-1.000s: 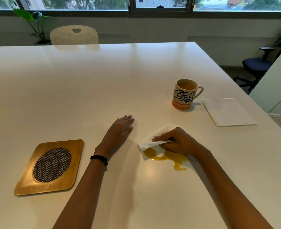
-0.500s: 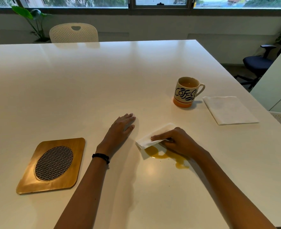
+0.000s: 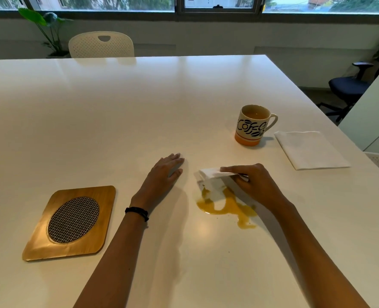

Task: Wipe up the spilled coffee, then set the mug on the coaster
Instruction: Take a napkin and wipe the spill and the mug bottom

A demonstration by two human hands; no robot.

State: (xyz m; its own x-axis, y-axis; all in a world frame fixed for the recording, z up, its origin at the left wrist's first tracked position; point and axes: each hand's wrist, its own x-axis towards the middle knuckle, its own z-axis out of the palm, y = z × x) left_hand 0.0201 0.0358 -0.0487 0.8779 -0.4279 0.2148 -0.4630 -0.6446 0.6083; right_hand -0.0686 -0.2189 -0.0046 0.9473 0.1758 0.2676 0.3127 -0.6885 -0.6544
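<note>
You are in an office meeting room: large white conference table [image 3: 139,103], swivel office chair [image 3: 348,87], perforated white chair [image 3: 101,44], strip windows [image 3: 217,3].

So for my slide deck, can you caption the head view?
Right hand presses a napkin to spilled coffee; mug waits off the coaster.

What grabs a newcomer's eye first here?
The amber coffee spill near the table's front, with the right hand pressing a folded white napkin at its far edge. Next, the mug standing back right and the wooden coaster at front left.
</note>
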